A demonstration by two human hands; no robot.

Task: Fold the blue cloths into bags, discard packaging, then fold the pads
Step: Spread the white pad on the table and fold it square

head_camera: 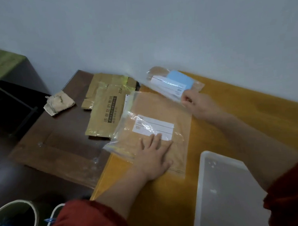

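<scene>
Right grip: right hand (197, 104) pinches the near corner of a small clear plastic bag (167, 89), thumb against curled fingers.
Left grip: left hand (154, 158) lies flat with its fingers straight and spread. It presses on a large clear plastic bag (157, 130) and grasps nothing.
Task's thing: a folded light-blue cloth (180, 79) sits inside the small bag with a tan piece and a white label. The bag is at the far edge of the yellow wooden worktop (247, 124), by the wall; whether it rests there or is lifted, I cannot tell.
Large bag: it holds a flat tan pad and lies at the worktop's left edge, one corner overhanging the dark brown table (56, 152).
Step in hand: probably setting a bagged cloth aside; the pads look not yet begun.
Next move: it calls for letting go of the small bag, then gathering the packaging.
Packaging: flattened brown cardboard (103, 110) and a crumpled paper scrap (59, 103) lie on the dark table.
Bin: a round one (16, 206) stands near the left sleeve.
Tray: a translucent plastic one (224, 187) sits at the worktop's near edge.
</scene>
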